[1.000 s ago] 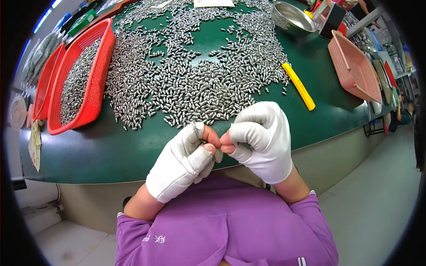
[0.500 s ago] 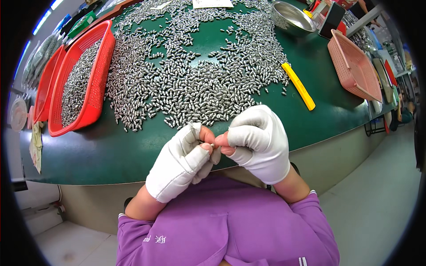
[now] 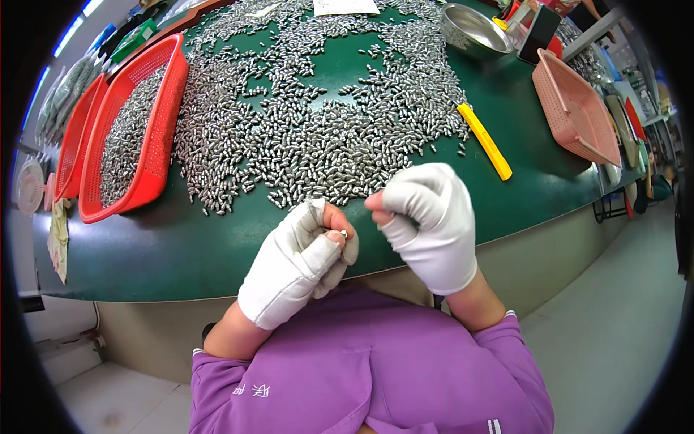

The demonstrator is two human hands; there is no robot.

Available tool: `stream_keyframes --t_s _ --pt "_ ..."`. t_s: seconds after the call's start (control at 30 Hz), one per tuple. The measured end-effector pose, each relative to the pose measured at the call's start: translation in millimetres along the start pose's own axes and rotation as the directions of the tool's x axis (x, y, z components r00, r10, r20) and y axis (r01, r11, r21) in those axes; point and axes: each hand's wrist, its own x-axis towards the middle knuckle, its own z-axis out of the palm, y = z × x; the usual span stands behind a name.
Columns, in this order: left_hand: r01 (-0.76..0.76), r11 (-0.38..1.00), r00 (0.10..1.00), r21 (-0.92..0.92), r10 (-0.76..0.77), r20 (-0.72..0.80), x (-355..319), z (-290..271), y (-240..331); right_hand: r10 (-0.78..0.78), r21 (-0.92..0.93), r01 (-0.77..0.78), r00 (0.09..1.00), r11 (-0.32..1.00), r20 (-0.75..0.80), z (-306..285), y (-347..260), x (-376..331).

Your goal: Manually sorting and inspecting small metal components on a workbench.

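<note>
My left hand (image 3: 293,264), in a white glove with bare thumb and fingertip, pinches a small silvery metal part (image 3: 344,233) in front of my chest. To its right and a little higher, my right hand (image 3: 434,224) wears a similar glove. Its thumb and forefinger are pressed together; whether anything tiny is between them is hidden. Beyond both hands, a broad spread of small bullet-shaped metal parts (image 3: 340,148) covers much of the green tabletop (image 3: 217,253).
A red plastic basket (image 3: 163,145) full of such parts stands at the left. A yellow-handled cutter (image 3: 486,143) lies right of the spread. Farther right are a metal bowl (image 3: 473,30), a dark phone-like screen (image 3: 539,34) and a pink basket (image 3: 578,112).
My right hand has drawn away from the left, moving right and slightly up. The left hand stays in place, and the small metal part in it now shows.
</note>
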Motion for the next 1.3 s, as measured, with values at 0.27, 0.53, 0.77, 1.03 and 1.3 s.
stream_keyframes --t_s 0.27,0.53,0.77,1.03,1.3 --pt "-0.077 0.985 0.997 -0.152 0.078 0.002 2 0 -2 0.095 -0.247 -0.081 0.995 0.966 0.044 -3 9 4" --pt "-0.067 0.987 0.997 -0.144 0.070 0.016 1 -1 -2 0.174 -0.300 -0.083 0.941 0.950 0.289 -8 4 10" --pt "-0.054 0.989 0.998 -0.138 0.056 0.015 1 -2 -2 0.094 -0.291 0.008 0.937 0.957 0.336 -5 5 8" --pt "-0.016 0.999 0.999 0.036 0.015 0.042 0 1 5 -0.077 0.290 0.025 0.982 0.957 0.172 -3 0 16" --pt "-0.053 0.998 0.999 0.028 0.053 0.008 0 0 -4 -0.051 0.306 0.027 0.996 0.952 0.069 7 -4 12"
